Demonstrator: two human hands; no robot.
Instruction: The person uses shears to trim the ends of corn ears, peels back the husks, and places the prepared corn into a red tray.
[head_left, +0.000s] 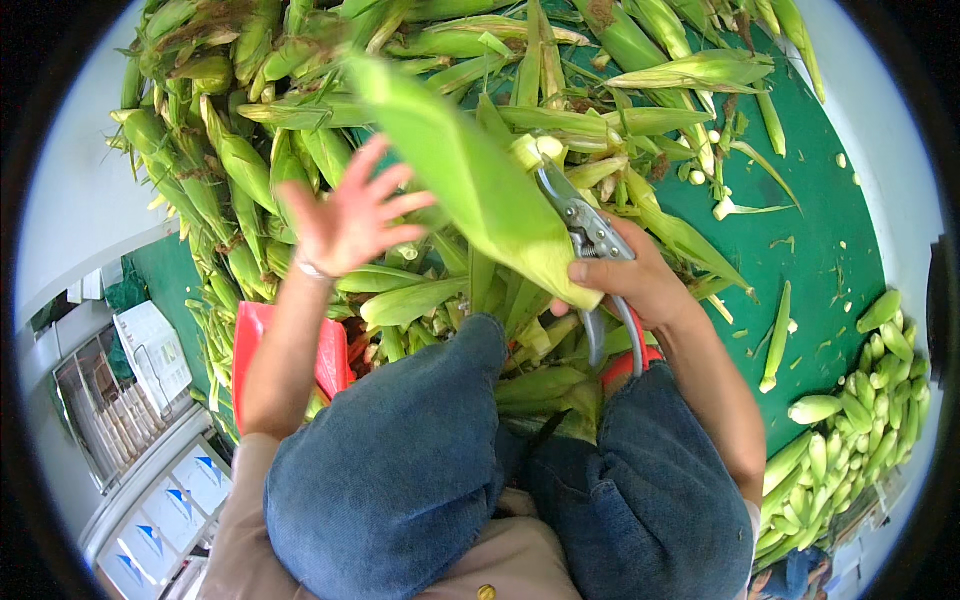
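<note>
My right hand (637, 270) holds a pair of pruning shears (585, 225) with metal blades and red handles. Its thumb also presses on the butt of a large green corn husk leaf (480, 180), which slants up and left, blurred at its tip. Whether an ear is inside the leaf I cannot tell. My left hand (352, 210), blurred, is spread with nothing in it, just left of the husk. By the shear blades lies a pale cut corn stalk end (536, 150). Loose husks (412, 300) lie beneath both hands.
Unhusked corn ears (240, 157) are heaped at the left and top. A red plastic container (330, 352) stands by my left forearm. Trimmed ears (862, 420) are piled at the lower right of the green floor (817, 247), with a person (795, 574) at the bottom edge. Husk scraps lie about.
</note>
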